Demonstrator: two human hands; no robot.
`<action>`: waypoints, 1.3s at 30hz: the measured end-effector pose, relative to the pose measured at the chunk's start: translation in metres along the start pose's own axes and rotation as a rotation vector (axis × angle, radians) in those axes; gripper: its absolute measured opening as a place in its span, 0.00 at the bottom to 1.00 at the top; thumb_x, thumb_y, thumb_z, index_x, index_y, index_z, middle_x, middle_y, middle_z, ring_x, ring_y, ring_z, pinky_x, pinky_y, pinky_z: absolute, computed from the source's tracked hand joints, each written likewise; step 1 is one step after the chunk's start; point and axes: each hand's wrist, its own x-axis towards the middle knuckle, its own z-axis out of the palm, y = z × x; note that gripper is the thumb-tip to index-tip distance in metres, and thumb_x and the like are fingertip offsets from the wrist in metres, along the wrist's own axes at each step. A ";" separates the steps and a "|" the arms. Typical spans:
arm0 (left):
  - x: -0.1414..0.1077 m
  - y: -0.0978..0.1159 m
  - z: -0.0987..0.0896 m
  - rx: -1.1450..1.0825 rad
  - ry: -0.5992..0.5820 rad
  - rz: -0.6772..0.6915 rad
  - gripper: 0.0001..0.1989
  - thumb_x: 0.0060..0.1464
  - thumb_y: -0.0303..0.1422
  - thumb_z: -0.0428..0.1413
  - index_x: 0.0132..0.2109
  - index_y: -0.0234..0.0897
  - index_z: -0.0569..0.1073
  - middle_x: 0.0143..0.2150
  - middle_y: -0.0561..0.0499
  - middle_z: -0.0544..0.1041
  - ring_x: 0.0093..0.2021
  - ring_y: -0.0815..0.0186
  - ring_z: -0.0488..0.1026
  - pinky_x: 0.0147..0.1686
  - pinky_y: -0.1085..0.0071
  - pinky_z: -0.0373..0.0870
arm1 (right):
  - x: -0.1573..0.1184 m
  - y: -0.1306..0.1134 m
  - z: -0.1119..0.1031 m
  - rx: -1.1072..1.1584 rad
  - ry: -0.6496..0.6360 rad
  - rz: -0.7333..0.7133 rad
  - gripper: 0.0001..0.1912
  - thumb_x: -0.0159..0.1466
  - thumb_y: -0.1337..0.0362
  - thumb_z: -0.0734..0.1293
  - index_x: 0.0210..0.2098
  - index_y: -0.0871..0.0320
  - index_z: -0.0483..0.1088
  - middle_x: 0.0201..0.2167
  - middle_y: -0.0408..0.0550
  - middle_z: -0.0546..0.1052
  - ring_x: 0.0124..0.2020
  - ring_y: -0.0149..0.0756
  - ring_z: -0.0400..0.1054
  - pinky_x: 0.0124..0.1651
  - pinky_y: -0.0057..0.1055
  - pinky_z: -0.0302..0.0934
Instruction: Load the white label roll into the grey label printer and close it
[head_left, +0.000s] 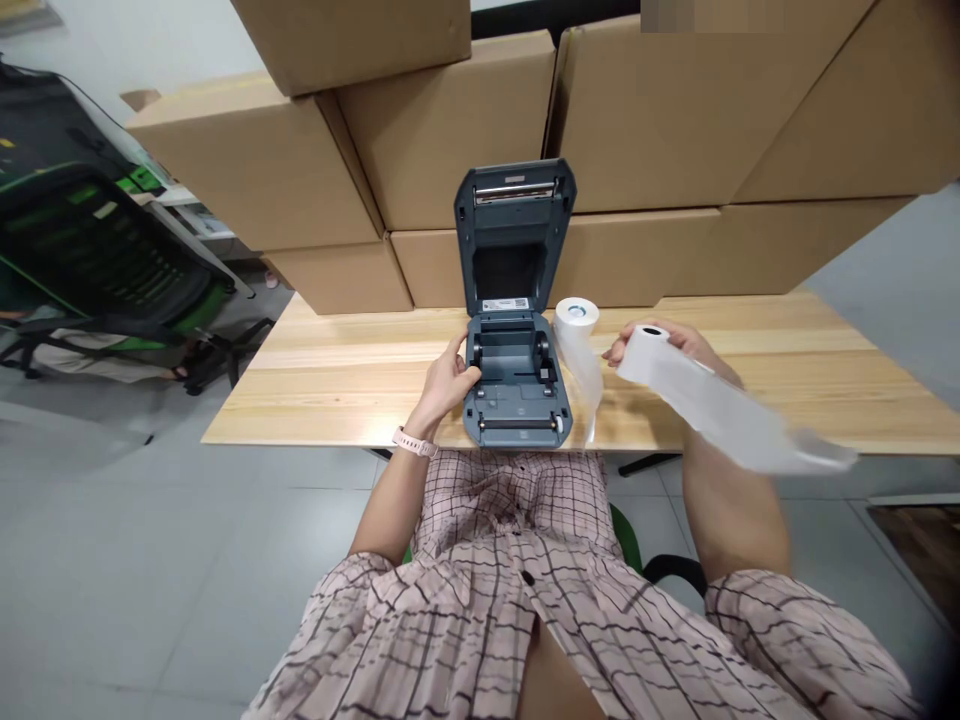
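Observation:
A dark grey label printer stands on the wooden table with its lid raised and its inside showing. My left hand grips its left rim, thumb over the edge and fingers along the side. In the roll bay, between two black holders, I see no roll. My right hand holds a roll of white labels to the right of the printer. A long loose strip trails from it over my forearm. Between printer and right hand a second white roll rests on the table, its strip hanging toward the front edge.
Large cardboard boxes are stacked along the back of the wooden table, close behind the raised lid. The table's front edge runs just ahead of my lap. At the left, beyond the table, stands a black and green office chair.

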 end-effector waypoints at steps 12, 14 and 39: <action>-0.003 -0.003 0.007 -0.046 0.066 -0.001 0.38 0.51 0.31 0.59 0.71 0.36 0.69 0.26 0.59 0.67 0.28 0.67 0.65 0.33 0.69 0.59 | 0.089 -0.006 0.110 -1.192 -0.560 -0.223 0.19 0.71 0.59 0.65 0.58 0.57 0.76 0.51 0.57 0.82 0.51 0.51 0.75 0.53 0.43 0.64; -0.003 -0.003 0.008 -0.042 0.073 -0.008 0.39 0.51 0.31 0.60 0.71 0.35 0.68 0.26 0.59 0.66 0.28 0.67 0.65 0.33 0.69 0.59 | 0.088 0.002 0.113 -1.277 -0.546 -0.229 0.18 0.70 0.59 0.66 0.57 0.56 0.76 0.47 0.55 0.83 0.49 0.51 0.74 0.53 0.44 0.62; -0.005 -0.004 0.013 -0.094 0.093 -0.007 0.37 0.52 0.29 0.59 0.71 0.35 0.68 0.26 0.59 0.65 0.29 0.66 0.64 0.34 0.68 0.59 | 0.011 0.008 0.087 -0.954 -0.598 -0.361 0.56 0.56 0.37 0.78 0.77 0.41 0.56 0.76 0.47 0.63 0.75 0.58 0.60 0.74 0.55 0.59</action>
